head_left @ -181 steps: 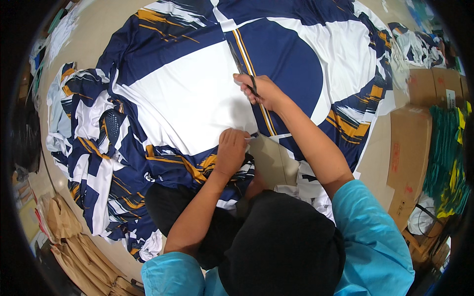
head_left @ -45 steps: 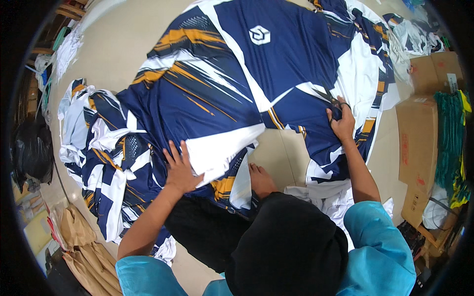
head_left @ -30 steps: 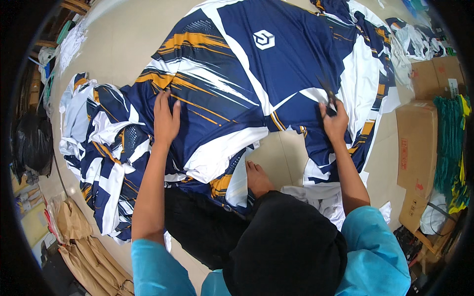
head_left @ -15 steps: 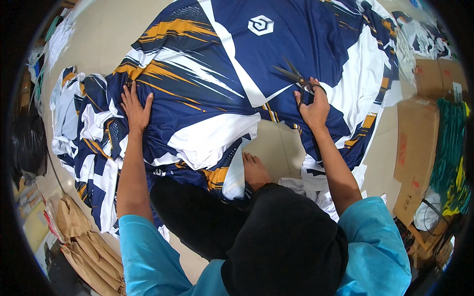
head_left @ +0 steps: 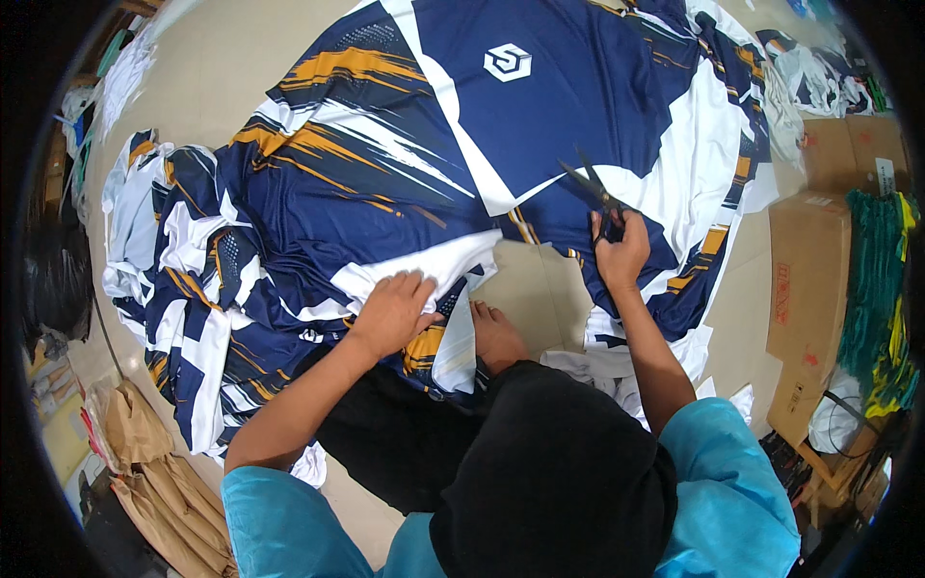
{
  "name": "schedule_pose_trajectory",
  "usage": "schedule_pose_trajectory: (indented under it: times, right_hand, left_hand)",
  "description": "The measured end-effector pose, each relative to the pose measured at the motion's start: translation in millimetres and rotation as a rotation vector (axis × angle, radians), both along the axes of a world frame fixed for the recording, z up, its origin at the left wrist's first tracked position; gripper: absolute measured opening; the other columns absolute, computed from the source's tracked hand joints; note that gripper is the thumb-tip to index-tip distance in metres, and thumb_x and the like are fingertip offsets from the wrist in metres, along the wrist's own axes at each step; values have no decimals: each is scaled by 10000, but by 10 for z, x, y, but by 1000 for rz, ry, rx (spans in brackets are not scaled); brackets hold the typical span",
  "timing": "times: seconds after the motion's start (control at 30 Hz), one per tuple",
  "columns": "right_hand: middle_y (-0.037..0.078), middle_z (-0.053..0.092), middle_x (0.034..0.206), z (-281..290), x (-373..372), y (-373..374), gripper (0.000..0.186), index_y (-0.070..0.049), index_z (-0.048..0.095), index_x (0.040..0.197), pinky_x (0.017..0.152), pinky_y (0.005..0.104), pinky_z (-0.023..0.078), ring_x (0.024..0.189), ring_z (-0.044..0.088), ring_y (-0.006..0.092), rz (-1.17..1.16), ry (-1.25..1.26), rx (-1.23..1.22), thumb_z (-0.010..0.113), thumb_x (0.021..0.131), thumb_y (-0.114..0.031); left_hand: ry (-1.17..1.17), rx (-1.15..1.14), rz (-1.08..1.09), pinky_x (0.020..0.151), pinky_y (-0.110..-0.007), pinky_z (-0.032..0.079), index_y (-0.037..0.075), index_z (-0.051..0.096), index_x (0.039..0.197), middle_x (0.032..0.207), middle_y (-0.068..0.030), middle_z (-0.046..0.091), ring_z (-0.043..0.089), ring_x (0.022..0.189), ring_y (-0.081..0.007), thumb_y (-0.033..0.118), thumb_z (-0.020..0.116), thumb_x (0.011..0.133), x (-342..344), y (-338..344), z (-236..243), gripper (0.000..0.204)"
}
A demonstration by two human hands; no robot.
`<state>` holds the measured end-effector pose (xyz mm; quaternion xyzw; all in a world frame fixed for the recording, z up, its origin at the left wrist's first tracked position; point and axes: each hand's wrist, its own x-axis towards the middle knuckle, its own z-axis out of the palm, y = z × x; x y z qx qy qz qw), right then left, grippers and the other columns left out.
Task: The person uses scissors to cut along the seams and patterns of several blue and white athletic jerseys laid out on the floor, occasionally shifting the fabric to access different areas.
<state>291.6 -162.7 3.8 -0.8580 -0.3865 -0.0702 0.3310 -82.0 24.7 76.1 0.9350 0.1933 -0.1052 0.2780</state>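
Note:
A large printed fabric piece (head_left: 578,116), navy with white and orange streaks and a white hexagon emblem, is spread over the floor. My left hand (head_left: 393,313) is at its near white portion (head_left: 453,258), fingers bent and close together on the gathered cloth. In my right hand (head_left: 623,252) is a pair of dark scissors (head_left: 599,191), its handles around my fingers and its blades apart, pointing up and left. The scissors are over the navy cloth near a narrow white strip, and the blades appear to hold no fabric.
Crumpled printed fabric (head_left: 193,241) heaps up at the left. At the right stand cardboard boxes (head_left: 809,299) beside green netting-like strands (head_left: 867,289). Brown paper-like wrapping (head_left: 159,462) lies lower left, below a black plastic bag (head_left: 58,279). My bare foot (head_left: 496,337) rests on the tiles.
My left hand has moved from the left of the cloth right and nearer, onto the white portion, which is now bunched. My right hand with the scissors has shifted slightly nearer and right.

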Motion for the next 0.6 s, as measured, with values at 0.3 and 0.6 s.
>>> schedule_pose_trajectory:
  times: [0.3, 0.6]
  right_hand:
    - [131, 605, 869, -23, -227, -514, 415, -16, 616, 947, 692, 413, 495, 760, 596, 320, 163, -4, -33, 958, 831, -220]
    - [134, 627, 883, 43, -301, -777, 417, -9, 634, 998, 722, 413, 510, 785, 616, 320, 133, 142, -149, 951, 833, -224]
  left_hand:
    - [52, -251, -7, 985, -539, 571, -24, 682, 1214, 1163, -263, 749, 719, 1109, -466, 310, 649, 1085, -166, -294, 254, 360]
    - [-149, 279, 563, 1267, -665, 269, 65, 422, 1632, 1694, -275, 356, 318, 1562, -549, 419, 623, 1086, 218, 503, -455, 681]
